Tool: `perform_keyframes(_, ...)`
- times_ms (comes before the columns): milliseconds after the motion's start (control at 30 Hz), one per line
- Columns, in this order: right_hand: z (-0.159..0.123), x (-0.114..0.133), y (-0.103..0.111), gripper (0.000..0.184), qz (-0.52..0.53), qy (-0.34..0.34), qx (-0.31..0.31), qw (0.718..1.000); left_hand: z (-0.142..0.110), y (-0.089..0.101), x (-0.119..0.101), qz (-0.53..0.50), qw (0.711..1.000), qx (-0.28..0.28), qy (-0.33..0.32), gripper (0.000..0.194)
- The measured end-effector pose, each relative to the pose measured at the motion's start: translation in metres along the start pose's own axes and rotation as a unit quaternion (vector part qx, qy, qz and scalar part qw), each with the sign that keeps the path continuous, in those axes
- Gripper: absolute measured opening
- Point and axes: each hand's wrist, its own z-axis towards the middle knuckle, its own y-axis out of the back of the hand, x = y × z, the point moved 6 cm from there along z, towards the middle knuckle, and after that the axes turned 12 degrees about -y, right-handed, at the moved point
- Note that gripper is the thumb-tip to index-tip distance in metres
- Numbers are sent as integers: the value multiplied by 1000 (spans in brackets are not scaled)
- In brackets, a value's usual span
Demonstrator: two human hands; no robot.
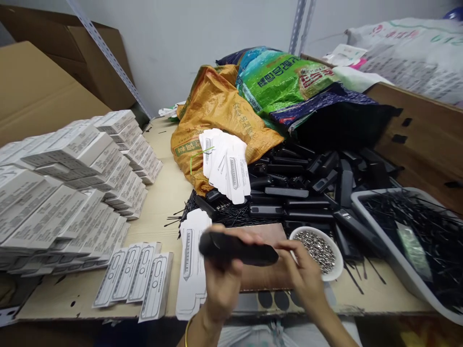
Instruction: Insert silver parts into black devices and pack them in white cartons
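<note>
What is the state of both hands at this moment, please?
Left hand: closed around the black device.
Right hand: fingers bent at the device's right end; whether they grip it cannot be told.

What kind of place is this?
Probably a small packing workshop: there are piled white boxes, flat unfolded cartons and a bowl of tiny metal parts.

On yr bench (pixel 154 209), L side: stacked boxes (pixel 83 183), big carton (pixel 54 86) behind, 4 single boxes (pixel 137 274) in front. Ctr: board (pixel 260 283) before you, flat blanks (pixel 190 260) to its L, bowl (pixel 339 270) of metal bits (pixel 315 248) to its R. Behind: device pile (pixel 307 202), then sacks (pixel 275 77). Far R: tub (pixel 405 274) w/ thin strands (pixel 437 241) in it.
</note>
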Motion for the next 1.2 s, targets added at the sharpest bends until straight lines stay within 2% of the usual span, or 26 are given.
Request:
perform_keyframes(67,6,-9,18,23,4,-36,-51,998,-3,0,16,99,994,56,4,34)
perform_keyframes(100,9,-12,25,24,1,-49,-63,997,-3,2,28,149,987,55,14,33)
perform_keyframes(167,14,-11,33,27,-6,-49,-70,996,3,4,52,215,976,19,24,37)
perform_keyframes(233,18,-2,35,27,-18,-28,-74,997,12,1,67,231,973,-8,27,41)
perform_keyframes(300,22,12,31,25,-41,6,-77,996,19,-6,71,222,974,10,51,47)
perform_keyframes(333,24,20,25,23,-57,28,-66,996,22,-7,65,218,974,25,59,51)
perform_keyframes(400,29,36,3,18,-93,83,-18,992,25,1,37,236,970,49,40,56)
perform_keyframes(433,32,44,-12,16,-109,111,18,988,25,11,17,262,964,47,13,56)
perform_keyframes(500,34,59,-52,14,-139,161,104,972,24,46,-24,345,937,7,-50,51)
perform_keyframes(567,35,71,-100,9,-175,189,185,948,18,87,-54,426,899,-62,-83,51)
perform_keyframes(600,36,76,-124,9,-198,195,222,935,15,105,-61,455,882,-88,-83,50)
perform_keyframes(667,41,81,-167,23,-259,179,269,910,9,133,-64,482,866,-115,-70,48)
perform_keyframes(733,49,85,-196,35,-292,156,281,901,7,145,-58,471,872,-121,-59,48)
perform_keyframes(800,58,88,-207,30,-302,143,283,899,9,144,-58,454,881,-118,-63,53)
perform_keyframes(867,64,91,-201,18,-297,144,291,898,13,136,-67,444,885,-120,-70,62)
perform_keyframes(933,67,94,-181,16,-282,154,294,900,16,123,-76,414,902,-108,-56,65)
perform_keyframes(967,67,96,-168,16,-261,162,293,906,17,115,-76,377,922,-85,-24,63)
perform_keyframes(1033,67,101,-139,17,-180,188,298,919,12,93,-62,246,964,8,97,52)
perform_keyframes(1067,65,102,-125,18,-120,197,311,922,6,79,-52,165,970,61,164,48)
perform_keyframes(1133,63,99,-102,20,18,182,367,912,-9,54,-33,31,956,139,258,53)
perform_keyframes(1200,60,89,-88,24,135,123,419,889,-18,39,-16,-36,943,173,282,68)
